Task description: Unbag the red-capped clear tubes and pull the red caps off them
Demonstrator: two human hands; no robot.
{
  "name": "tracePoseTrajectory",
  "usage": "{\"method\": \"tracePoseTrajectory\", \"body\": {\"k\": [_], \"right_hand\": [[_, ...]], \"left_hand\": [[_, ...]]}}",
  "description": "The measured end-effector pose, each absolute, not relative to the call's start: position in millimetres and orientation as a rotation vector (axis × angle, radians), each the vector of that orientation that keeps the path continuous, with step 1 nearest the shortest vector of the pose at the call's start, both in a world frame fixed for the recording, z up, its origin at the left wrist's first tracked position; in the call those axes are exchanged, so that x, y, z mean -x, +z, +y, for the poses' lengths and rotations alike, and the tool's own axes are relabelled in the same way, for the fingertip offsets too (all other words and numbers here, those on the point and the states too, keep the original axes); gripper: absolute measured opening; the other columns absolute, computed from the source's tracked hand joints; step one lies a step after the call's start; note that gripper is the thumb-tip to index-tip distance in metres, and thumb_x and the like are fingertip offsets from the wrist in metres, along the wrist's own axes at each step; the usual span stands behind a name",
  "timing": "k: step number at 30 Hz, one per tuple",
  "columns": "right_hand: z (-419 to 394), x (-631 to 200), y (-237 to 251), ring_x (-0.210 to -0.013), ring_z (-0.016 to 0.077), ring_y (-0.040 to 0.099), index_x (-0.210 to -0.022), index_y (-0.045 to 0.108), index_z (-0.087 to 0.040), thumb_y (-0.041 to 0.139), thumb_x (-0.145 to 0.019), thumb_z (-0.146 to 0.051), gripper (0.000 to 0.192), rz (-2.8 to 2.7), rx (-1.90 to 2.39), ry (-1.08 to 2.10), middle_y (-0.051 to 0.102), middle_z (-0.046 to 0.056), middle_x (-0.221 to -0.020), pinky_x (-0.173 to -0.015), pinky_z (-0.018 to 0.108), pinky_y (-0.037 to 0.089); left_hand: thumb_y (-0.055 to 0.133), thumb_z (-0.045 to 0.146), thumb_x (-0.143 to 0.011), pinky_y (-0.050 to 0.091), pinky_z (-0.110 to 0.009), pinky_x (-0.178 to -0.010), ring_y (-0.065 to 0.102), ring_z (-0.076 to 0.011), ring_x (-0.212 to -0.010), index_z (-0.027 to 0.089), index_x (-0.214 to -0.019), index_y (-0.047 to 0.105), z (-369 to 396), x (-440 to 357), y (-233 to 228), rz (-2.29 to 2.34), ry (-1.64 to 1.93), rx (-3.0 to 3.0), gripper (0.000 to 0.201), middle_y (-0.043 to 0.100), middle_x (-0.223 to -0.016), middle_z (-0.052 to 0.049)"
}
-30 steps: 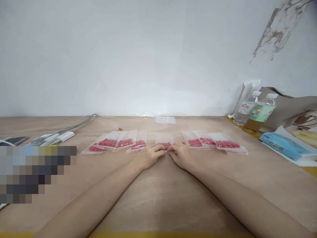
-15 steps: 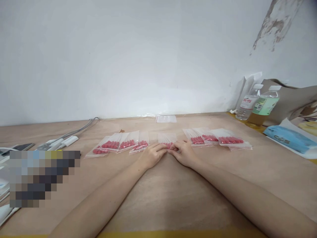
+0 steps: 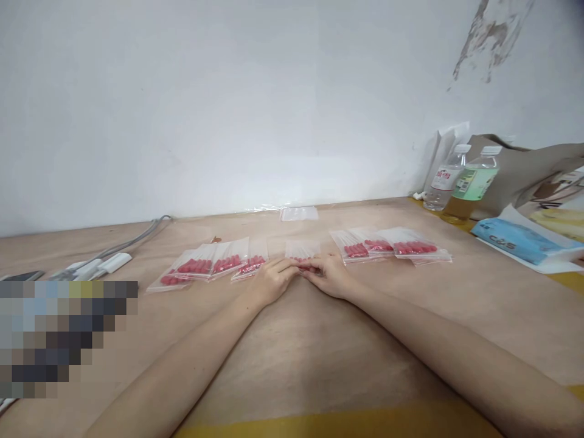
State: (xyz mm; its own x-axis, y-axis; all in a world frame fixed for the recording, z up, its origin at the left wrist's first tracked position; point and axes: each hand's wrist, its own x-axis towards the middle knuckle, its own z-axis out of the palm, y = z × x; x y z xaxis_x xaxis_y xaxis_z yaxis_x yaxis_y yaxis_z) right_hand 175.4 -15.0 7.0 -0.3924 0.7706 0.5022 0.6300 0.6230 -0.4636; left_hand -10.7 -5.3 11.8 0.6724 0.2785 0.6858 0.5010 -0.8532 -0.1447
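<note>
My left hand (image 3: pixel 270 281) and my right hand (image 3: pixel 329 275) meet fingertip to fingertip on the near edge of a small clear bag of red pieces (image 3: pixel 302 250) lying flat on the wooden table (image 3: pixel 301 347). Both hands pinch that bag's edge. To its left lies an overlapping row of similar bags with red pieces (image 3: pixel 207 265). To its right lies another overlapping group of such bags (image 3: pixel 392 247). An empty clear bag (image 3: pixel 298 213) rests near the wall.
Two plastic bottles (image 3: pixel 458 182) stand at the back right beside a brown paper bag (image 3: pixel 524 170) and a blue pack (image 3: pixel 515 240). White adapters and a grey cable (image 3: pixel 109 258) lie at the left, with a blurred patch below them.
The view has shifted slightly; my hands stay together on the middle bag's edge, pressed a little closer over it. The other bags have not moved.
</note>
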Motion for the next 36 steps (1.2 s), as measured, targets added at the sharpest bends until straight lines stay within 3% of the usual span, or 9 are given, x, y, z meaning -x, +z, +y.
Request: {"method": "tracePoseTrajectory", "body": {"k": [4, 11, 18, 27, 29, 31, 34, 36], "right_hand": [[-15.6, -174.8, 7.5, -0.076, 0.0130, 0.055, -0.078, 0.065, -0.023, 0.055, -0.078, -0.023, 0.010, -2.143, 1.097, 0.229, 0.062, 0.000, -0.079, -0.077, 0.031, 0.031], [-14.7, -165.7, 9.6, -0.069, 0.0135, 0.054, -0.074, 0.061, -0.020, 0.054, -0.078, -0.025, 0.010, -2.043, 1.315, 0.287, 0.062, 0.001, -0.076, -0.066, 0.028, 0.032], [-19.0, -156.2, 7.0, -0.072, 0.0164, 0.056, -0.079, 0.057, -0.020, 0.045, -0.083, -0.028, 0.015, -2.002, 1.491, 0.167, 0.065, 0.002, -0.078, -0.074, 0.034, 0.028], [-10.2, -161.8, 7.7, -0.072, 0.0184, 0.054, -0.077, 0.053, -0.017, 0.041, -0.082, -0.023, 0.015, -1.807, 1.629, 0.056, 0.060, 0.007, -0.075, -0.066, 0.030, 0.033], [-8.0, -165.1, 7.9, -0.074, 0.0177, 0.053, -0.080, 0.052, -0.018, 0.041, -0.082, -0.022, 0.012, -1.863, 1.496, 0.067, 0.060, 0.006, -0.078, -0.066, 0.029, 0.034], [-8.9, -167.6, 7.5, -0.074, 0.0156, 0.053, -0.086, 0.050, -0.018, 0.039, -0.082, -0.020, 0.012, -1.966, 1.272, 0.124, 0.059, 0.005, -0.082, -0.066, 0.027, 0.037], [-14.2, -173.9, 6.8, -0.073, 0.0130, 0.052, -0.093, 0.047, -0.018, 0.037, -0.080, -0.013, 0.017, -2.116, 1.010, 0.226, 0.057, 0.003, -0.084, -0.066, 0.024, 0.039], [-16.5, -182.0, 6.1, -0.074, 0.0127, 0.051, -0.092, 0.048, -0.019, 0.037, -0.076, -0.008, 0.022, -2.238, 0.876, 0.232, 0.056, 0.003, -0.083, -0.067, 0.024, 0.040]], "left_hand": [[0.048, 0.019, -0.084, 0.049, -0.027, -0.076, 0.060, -0.0129, -0.086, 0.019, -0.087, 0.061, -3.6, 10.0, 9.4, -0.624, -1.013, 2.575, 0.013, 0.065, -0.093, -0.003], [0.048, 0.020, -0.084, 0.050, -0.029, -0.076, 0.060, -0.0138, -0.086, 0.020, -0.085, 0.063, 2.0, 10.6, 8.3, -0.629, -0.985, 2.600, 0.014, 0.066, -0.093, -0.002], [0.048, 0.017, -0.083, 0.045, -0.038, -0.087, 0.049, -0.0192, -0.108, 0.017, -0.080, 0.062, 0.0, 5.7, 15.7, -0.603, -1.045, 2.581, 0.015, 0.066, -0.097, -0.004], [0.045, 0.017, -0.083, 0.035, -0.045, -0.094, 0.040, -0.0226, -0.118, 0.021, -0.076, 0.063, -3.0, 3.0, 17.8, -0.683, -0.833, 2.605, 0.019, 0.060, -0.111, -0.001], [0.045, 0.018, -0.084, 0.035, -0.044, -0.095, 0.034, -0.0230, -0.123, 0.022, -0.081, 0.062, -3.9, 4.8, 17.8, -0.688, -0.845, 2.619, 0.018, 0.055, -0.119, -0.002], [0.048, 0.025, -0.083, 0.034, -0.044, -0.097, 0.029, -0.0234, -0.125, 0.022, -0.098, 0.058, -3.8, 8.0, 17.1, -0.727, -0.909, 2.658, 0.018, 0.048, -0.126, -0.004], [0.060, 0.047, -0.071, 0.032, -0.045, -0.099, 0.025, -0.0264, -0.127, 0.018, -0.127, 0.034, -3.5, 12.9, 16.9, -0.856, -0.971, 2.748, 0.068, 0.040, -0.131, -0.012], [0.062, 0.057, -0.062, 0.029, -0.047, -0.100, 0.020, -0.0295, -0.128, 0.014, -0.133, 0.022, -4.2, 14.5, 17.7, -0.960, -0.913, 2.794, 0.092, 0.033, -0.135, -0.016]]}}
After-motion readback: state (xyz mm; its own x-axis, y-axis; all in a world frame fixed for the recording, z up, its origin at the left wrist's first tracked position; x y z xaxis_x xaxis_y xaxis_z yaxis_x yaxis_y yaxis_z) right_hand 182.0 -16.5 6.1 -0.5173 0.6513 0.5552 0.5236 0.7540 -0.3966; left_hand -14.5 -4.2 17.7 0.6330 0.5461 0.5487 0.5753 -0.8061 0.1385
